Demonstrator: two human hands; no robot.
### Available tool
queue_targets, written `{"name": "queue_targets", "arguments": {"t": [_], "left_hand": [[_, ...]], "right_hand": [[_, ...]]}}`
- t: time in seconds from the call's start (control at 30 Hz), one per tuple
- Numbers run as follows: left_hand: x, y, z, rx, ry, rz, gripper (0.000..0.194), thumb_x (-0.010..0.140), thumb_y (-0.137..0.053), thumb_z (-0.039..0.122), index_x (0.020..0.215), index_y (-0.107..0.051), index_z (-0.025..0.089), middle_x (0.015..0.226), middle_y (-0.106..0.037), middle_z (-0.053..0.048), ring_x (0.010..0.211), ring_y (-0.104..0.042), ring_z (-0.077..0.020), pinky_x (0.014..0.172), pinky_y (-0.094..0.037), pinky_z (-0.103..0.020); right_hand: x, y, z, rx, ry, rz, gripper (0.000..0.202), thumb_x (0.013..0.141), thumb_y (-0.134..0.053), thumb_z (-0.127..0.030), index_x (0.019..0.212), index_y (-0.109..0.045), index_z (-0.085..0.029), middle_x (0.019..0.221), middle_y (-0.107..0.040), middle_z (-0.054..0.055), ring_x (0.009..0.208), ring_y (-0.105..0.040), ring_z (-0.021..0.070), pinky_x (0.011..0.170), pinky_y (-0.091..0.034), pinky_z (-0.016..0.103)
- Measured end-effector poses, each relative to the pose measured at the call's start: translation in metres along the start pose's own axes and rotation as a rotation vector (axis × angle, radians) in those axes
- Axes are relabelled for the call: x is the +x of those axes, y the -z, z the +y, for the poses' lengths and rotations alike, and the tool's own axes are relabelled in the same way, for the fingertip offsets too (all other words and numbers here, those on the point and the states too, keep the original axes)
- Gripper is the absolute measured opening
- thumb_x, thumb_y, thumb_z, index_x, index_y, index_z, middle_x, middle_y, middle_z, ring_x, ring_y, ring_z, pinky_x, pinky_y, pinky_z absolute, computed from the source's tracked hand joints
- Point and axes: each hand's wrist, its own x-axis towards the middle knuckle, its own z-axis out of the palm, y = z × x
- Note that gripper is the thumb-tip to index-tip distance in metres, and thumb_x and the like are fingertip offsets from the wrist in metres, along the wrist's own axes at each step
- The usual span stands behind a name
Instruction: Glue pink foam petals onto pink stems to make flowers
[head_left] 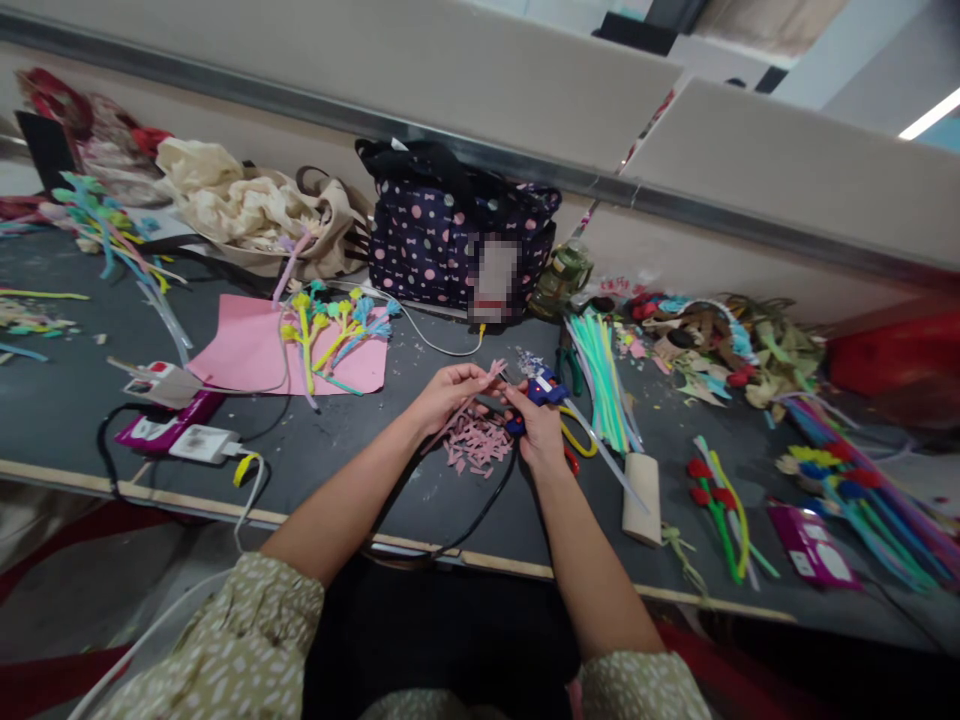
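Grey table, pink scraps (heaped), pink sheet

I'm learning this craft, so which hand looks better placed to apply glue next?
Probably the right hand: it holds the blue glue gun, while the left hand pinches a pink piece.

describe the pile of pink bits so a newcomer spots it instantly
Start at the dark spotted bag on the table. In front of it, below the left hand and right hand, lies the pile: short pink strips heaped loosely, unlike the flat pink sheet farther left.
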Motion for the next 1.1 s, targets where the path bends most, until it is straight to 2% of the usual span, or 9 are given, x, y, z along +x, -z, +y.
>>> {"name": "queue_targets", "arguments": {"t": [0.23, 0.43, 0.57, 0.9, 1.0, 1.1], "left_hand": [[0.0021, 0.0059, -0.0004, -0.018, 0.035, -0.006, 0.029, 0.069, -0.080, 0.031, 0.081, -0.063, 0.012, 0.097, -0.073, -0.013, 0.084, -0.070, -0.0194, 0.061, -0.056, -0.025], [0.0011, 0.0047, 0.0018, -0.025, 0.032, -0.016, 0.029, 0.069, -0.080, 0.031, 0.081, -0.063, 0.012, 0.097, -0.073, -0.013, 0.083, -0.070, -0.0196, 0.059, -0.055, -0.024], [0.0006, 0.0043, 0.0030, -0.006, 0.046, -0.017, 0.029, 0.069, -0.080, 0.032, 0.081, -0.063, 0.011, 0.096, -0.073, -0.013, 0.081, -0.070, -0.0187, 0.060, -0.056, -0.024], [0.0017, 0.0070, 0.0004, 0.009, 0.068, -0.027, 0.029, 0.069, -0.080, 0.032, 0.081, -0.064, 0.012, 0.092, -0.073, -0.012, 0.078, -0.069, -0.0177, 0.059, -0.056, -0.024], [0.0031, 0.0081, -0.0002, 0.005, 0.071, 0.017, 0.029, 0.067, -0.081, 0.031, 0.080, -0.065, 0.011, 0.088, -0.072, -0.011, 0.072, -0.068, -0.0155, 0.056, -0.056, -0.023], [0.0038, 0.0080, -0.0004, 0.029, 0.097, 0.059, 0.027, 0.065, -0.082, 0.030, 0.077, -0.065, 0.012, 0.074, -0.070, -0.006, 0.058, -0.063, -0.0118, 0.050, -0.052, -0.021]], "right_hand": [[-0.0021, -0.0009, -0.0012, -0.025, 0.001, -0.024, 0.039, 0.054, -0.084, -0.027, 0.080, -0.056, -0.019, 0.070, -0.067, -0.004, 0.060, -0.062, 0.0125, 0.046, -0.045, 0.021], [-0.0013, -0.0015, -0.0036, -0.011, -0.017, -0.011, 0.034, 0.059, -0.082, -0.031, 0.078, -0.056, -0.019, 0.064, -0.064, -0.005, 0.058, -0.062, 0.0129, 0.043, -0.043, 0.020], [-0.0013, -0.0008, -0.0032, -0.039, -0.016, -0.019, 0.036, 0.058, -0.083, -0.032, 0.078, -0.055, -0.020, 0.064, -0.065, -0.004, 0.056, -0.062, 0.0133, 0.043, -0.044, 0.020], [-0.0016, -0.0002, -0.0028, -0.015, 0.058, -0.060, 0.037, 0.059, -0.082, -0.029, 0.081, -0.055, -0.019, 0.067, -0.067, -0.003, 0.059, -0.063, 0.0127, 0.045, -0.046, 0.020], [-0.0012, 0.0000, -0.0043, -0.029, 0.097, -0.015, 0.036, 0.059, -0.082, -0.030, 0.079, -0.055, -0.019, 0.066, -0.065, -0.004, 0.058, -0.064, 0.0133, 0.045, -0.047, 0.021], [-0.0010, -0.0007, -0.0056, -0.046, 0.140, 0.038, 0.037, 0.058, -0.082, -0.032, 0.080, -0.054, -0.020, 0.069, -0.066, -0.003, 0.059, -0.065, 0.0148, 0.045, -0.047, 0.022]]}}
